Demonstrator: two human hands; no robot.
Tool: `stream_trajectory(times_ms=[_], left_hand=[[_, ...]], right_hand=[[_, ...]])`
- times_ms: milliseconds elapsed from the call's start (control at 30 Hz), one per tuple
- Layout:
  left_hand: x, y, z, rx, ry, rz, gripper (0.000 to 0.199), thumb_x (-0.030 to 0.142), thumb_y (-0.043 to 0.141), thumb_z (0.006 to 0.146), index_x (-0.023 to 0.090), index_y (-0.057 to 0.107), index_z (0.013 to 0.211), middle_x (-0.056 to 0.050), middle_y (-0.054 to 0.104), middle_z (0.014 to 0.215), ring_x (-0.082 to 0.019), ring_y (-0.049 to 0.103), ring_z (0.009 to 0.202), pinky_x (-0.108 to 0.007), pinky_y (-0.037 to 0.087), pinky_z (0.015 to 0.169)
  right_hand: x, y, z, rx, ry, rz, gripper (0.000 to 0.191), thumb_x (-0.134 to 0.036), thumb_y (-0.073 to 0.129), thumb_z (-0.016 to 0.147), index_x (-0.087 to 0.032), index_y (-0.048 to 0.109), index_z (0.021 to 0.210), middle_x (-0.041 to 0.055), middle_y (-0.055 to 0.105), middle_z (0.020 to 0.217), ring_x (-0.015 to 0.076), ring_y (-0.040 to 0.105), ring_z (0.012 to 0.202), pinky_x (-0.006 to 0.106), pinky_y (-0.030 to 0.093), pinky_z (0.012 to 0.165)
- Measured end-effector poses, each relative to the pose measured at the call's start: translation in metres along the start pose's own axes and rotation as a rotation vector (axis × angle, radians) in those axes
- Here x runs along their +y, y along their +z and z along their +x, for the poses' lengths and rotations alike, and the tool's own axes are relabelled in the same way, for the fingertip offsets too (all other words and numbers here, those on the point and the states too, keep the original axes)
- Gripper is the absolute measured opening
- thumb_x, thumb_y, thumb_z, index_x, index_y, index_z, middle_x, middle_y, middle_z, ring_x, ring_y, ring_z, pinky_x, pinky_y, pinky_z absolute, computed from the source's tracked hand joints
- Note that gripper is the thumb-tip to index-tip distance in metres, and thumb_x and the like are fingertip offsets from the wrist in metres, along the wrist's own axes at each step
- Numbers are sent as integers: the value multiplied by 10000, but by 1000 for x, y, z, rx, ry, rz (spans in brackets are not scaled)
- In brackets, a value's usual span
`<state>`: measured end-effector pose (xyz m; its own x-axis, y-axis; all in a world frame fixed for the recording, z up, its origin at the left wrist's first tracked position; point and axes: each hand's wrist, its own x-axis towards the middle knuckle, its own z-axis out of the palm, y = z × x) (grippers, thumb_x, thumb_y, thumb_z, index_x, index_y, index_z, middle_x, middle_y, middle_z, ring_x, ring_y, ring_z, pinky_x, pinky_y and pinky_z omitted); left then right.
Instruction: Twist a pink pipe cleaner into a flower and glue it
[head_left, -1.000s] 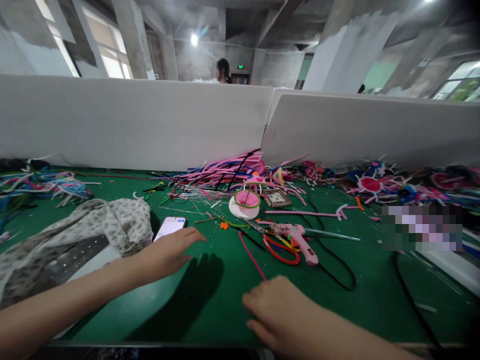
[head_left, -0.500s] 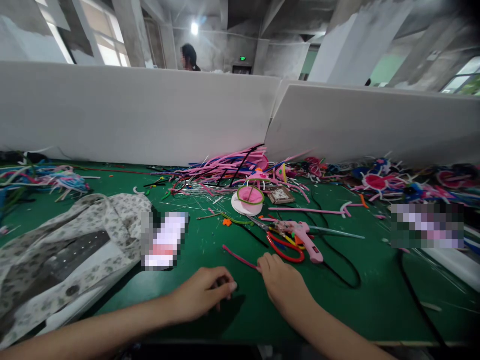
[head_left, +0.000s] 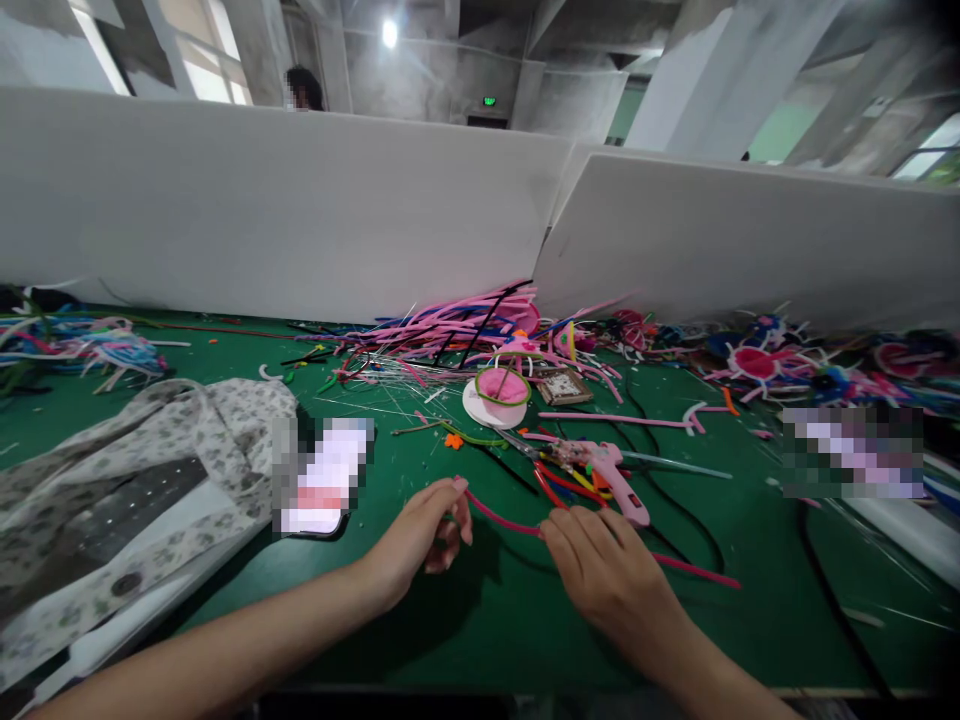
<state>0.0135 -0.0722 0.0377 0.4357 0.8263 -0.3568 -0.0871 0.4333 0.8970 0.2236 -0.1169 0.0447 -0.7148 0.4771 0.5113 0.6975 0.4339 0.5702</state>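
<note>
Pipe cleaner (head_left: 502, 522) links left hand (head_left: 416, 540) and right hand (head_left: 611, 590), glue gun (head_left: 609, 472) just beyond.

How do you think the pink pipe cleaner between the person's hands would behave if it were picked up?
The pink pipe cleaner is probably light and floppy-to-bendable, since it bows in a loose curve between the left hand and right hand. Being thin, it likely won't hold a stiff straight line unsupported.

Hands (head_left: 420, 535) (head_left: 611, 585) holding red pipe cleaner (head_left: 502, 522), pink glue gun (head_left: 619, 487) nearby
</note>
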Motion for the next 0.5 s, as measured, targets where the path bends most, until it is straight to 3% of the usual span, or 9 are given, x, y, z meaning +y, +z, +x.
stream_trajectory(times_ms=[333, 433, 500], left_hand=[[-1, -7, 16, -112, -118, 62, 356, 411, 440, 817, 174, 422, 552, 38, 449, 452, -53, 345, 350, -182, 137, 358], [-3, -4, 18, -177, -59, 24, 358, 389, 437, 819, 171, 422, 536, 38, 448, 438, -46, 319, 337, -181, 156, 355], [-4, -2, 18, -207, 23, -35, 365, 412, 449, 827, 169, 436, 555, 29, 481, 460, -44, 325, 338, -176, 180, 347]], right_hand=[[20, 0, -10, 9, -172, 9, 322, -76, 356, 923, -180, 660, 895, 53, 738, 844, 205, 617, 824, 381, 384, 772], [44, -9, -12, 29, -216, 14, 350, -89, 338, 942, -200, 669, 910, 41, 743, 860, 185, 624, 837, 358, 388, 787], [55, -17, -15, 93, -133, 21, 234, -129, 466, 922, -223, 679, 946, 18, 751, 860, 162, 635, 801, 323, 388, 780]])
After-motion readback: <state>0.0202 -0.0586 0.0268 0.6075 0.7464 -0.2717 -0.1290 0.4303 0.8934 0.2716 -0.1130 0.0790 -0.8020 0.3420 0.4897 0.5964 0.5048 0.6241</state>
